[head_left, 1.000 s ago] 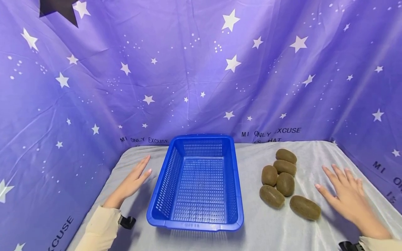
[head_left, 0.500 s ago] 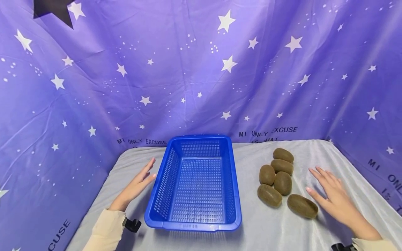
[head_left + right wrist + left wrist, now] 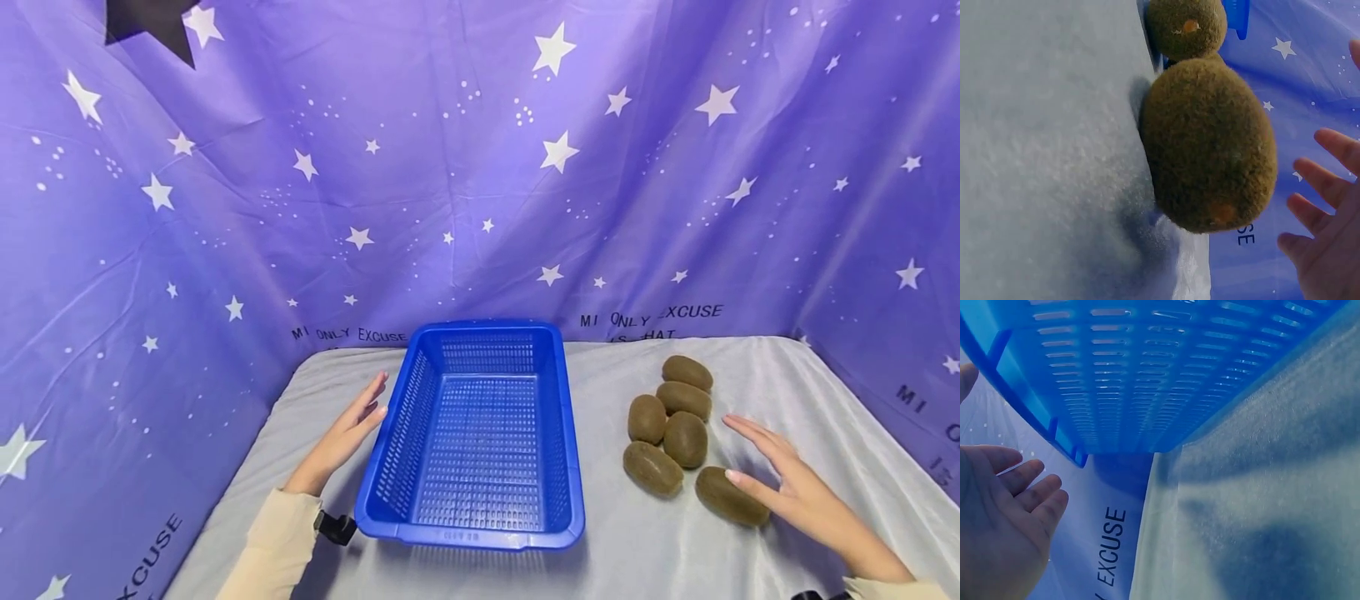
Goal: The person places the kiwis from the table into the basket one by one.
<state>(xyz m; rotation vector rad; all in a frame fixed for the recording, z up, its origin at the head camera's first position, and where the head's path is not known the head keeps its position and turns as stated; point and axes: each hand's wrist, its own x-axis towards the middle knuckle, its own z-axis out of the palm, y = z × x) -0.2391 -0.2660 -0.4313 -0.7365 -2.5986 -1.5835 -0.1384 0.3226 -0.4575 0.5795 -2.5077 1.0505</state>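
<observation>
A blue plastic basket (image 3: 468,537) with slotted walls stands mid-table, nothing inside it. Close beside its left rim is my left hand (image 3: 337,442), fingers extended and holding nothing; the left wrist view shows the palm facing the basket's slotted side (image 3: 1129,369). Several brown fuzzy kiwis (image 3: 686,440) lie grouped to the right of the basket. The nearest kiwi (image 3: 723,497) lies slightly apart from them, and my right hand (image 3: 802,492) hovers at its right, thumb overlapping it in the head view. In the right wrist view that kiwi (image 3: 1210,150) is large, with the spread fingers apart from it.
A grey-white cloth (image 3: 600,575) covers the table. Purple curtains (image 3: 480,167) with white stars and printed lettering rise behind and on both sides, close to the table's back edge.
My left hand has moved right, toward the basket's rim. My right hand has moved left, its thumb now over the nearest kiwi. The basket and kiwis stay in place.
</observation>
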